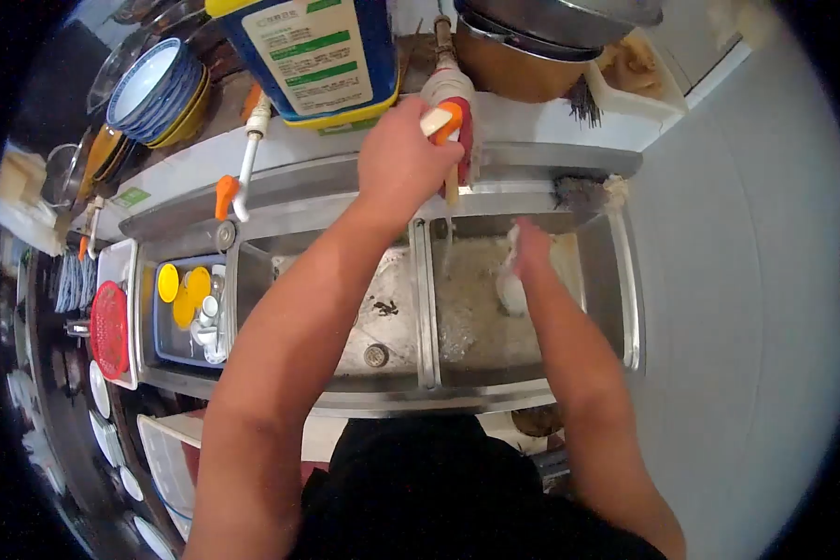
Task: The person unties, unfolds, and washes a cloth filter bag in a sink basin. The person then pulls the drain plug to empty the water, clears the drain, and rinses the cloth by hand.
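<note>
My left hand (pixel 401 157) reaches up to the tap above the right basin, its fingers closed round the orange tap handle (pixel 447 119). A thin stream of water (pixel 449 245) falls from this tap into the murky water (pixel 471 327) of the right basin (pixel 523 375). Over that basin's right half, my right hand (pixel 531 245) is closed on a whitish, cloth-like thing (pixel 511 291), which hangs down to the water. Its exact kind is not clear.
Left of the divider (pixel 424 299), the middle basin (pixel 397 271) has dark scraps and a drain. Farther left, a blue-rimmed tray (pixel 173 350) holds yellow and white dishes beside a red colander (pixel 109 331). A blue jug (pixel 373 47), stacked bowls (pixel 149 84) and a pot (pixel 513 65) line the ledge.
</note>
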The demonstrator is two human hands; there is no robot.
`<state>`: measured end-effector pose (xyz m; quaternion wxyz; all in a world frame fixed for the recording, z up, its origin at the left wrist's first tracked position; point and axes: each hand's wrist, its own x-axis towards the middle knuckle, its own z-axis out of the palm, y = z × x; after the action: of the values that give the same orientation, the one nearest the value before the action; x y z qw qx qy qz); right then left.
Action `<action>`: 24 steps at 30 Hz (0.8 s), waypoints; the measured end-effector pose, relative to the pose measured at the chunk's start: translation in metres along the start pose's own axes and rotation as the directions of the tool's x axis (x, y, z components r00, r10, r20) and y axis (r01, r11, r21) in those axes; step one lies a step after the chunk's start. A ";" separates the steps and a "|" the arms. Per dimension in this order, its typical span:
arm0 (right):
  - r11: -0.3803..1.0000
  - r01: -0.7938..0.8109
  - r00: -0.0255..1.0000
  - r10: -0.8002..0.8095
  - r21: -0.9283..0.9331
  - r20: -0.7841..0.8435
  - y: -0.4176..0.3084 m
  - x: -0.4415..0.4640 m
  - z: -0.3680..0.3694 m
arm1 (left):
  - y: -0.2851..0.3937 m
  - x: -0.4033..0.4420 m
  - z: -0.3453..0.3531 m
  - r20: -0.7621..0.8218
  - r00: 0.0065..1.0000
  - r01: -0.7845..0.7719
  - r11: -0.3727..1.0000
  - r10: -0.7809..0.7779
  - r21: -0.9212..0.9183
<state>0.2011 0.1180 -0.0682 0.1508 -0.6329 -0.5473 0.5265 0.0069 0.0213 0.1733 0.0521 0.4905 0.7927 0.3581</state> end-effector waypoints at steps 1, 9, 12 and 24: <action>0.977 0.030 0.999 -0.022 0.209 -0.042 -0.018 -0.006 -0.005 | -0.003 -0.001 -0.002 0.046 0.998 0.038 0.998 -0.035 -0.057; 0.920 0.264 0.962 -0.271 0.291 -0.019 -0.032 -0.010 0.010 | -0.085 -0.110 0.025 0.066 0.997 -0.026 0.987 0.037 -0.157; 0.968 0.249 0.861 -0.241 0.043 0.447 0.047 -0.067 0.055 | -0.125 -0.177 0.020 0.152 0.896 0.444 0.864 -0.418 -0.239; 0.971 0.098 0.558 0.127 -0.217 0.820 0.023 -0.293 0.256 | -0.314 -0.373 -0.066 0.276 0.755 0.655 0.696 -0.594 -0.294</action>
<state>0.0461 -0.2383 -0.0416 -0.2055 -0.3285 -0.6074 0.6935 -0.0630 -0.3996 -0.0729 0.3263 0.1989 0.8221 0.4220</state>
